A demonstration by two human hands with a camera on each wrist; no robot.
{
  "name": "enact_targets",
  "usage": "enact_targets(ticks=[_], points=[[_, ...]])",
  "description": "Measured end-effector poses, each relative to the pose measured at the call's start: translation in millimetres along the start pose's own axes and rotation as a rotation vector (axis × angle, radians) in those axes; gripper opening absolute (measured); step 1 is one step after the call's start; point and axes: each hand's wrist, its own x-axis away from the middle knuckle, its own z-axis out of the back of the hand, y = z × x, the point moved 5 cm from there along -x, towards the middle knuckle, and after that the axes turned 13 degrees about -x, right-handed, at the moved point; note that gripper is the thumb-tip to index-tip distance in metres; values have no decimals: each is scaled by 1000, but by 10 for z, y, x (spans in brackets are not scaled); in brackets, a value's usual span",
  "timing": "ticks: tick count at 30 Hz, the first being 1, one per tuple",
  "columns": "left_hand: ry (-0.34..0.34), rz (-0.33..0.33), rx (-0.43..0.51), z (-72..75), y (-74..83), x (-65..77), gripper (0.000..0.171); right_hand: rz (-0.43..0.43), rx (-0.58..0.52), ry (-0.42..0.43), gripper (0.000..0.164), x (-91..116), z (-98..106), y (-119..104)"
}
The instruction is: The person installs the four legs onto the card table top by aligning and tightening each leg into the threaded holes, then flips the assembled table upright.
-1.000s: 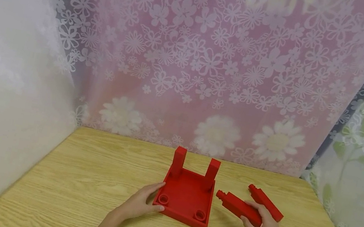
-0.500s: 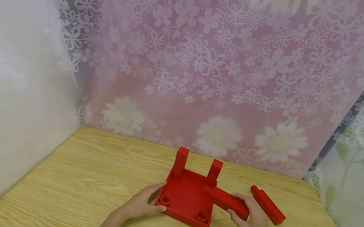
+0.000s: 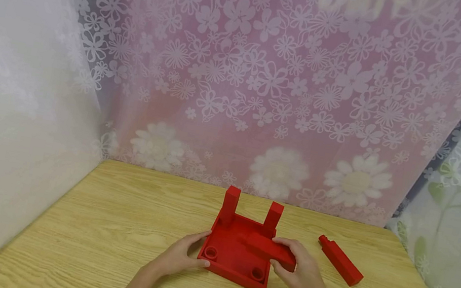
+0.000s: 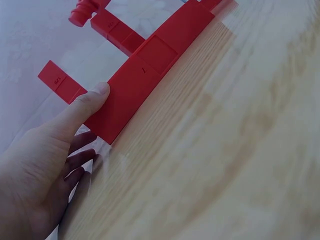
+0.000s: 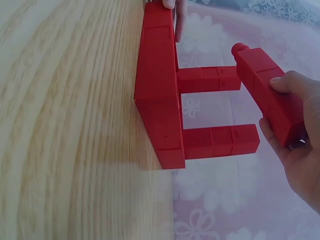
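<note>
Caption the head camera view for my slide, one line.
Left hand gripping a two-legged red base, right hand holding a third leg over it, a fourth leg lying on the table.

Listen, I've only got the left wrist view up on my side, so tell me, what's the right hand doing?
Observer: In the head and right wrist views, the right hand is gripping a red bar.
Operator: Any loose piece outside my picture?
Observer: Yes, a second bar lies on the table, to the right of that hand in the head view.
Operator: And the near corners of the red tray, what's there?
Observer: A round socket at each, the near-left socket and the near-right socket, neither with a bar standing in it.
</note>
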Motion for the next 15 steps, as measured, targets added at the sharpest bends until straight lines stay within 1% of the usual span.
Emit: enact_targets(ticks=[2, 10, 15], points=[[-2, 4, 20, 8, 3, 4, 76, 9, -3, -14, 46, -22, -46, -12], [1, 19, 9, 18, 29, 21, 75, -1, -51, -83, 43, -86, -197, -31], [0, 13, 14, 18, 29, 13, 74, -11, -74, -122, 40, -132, -281, -20]])
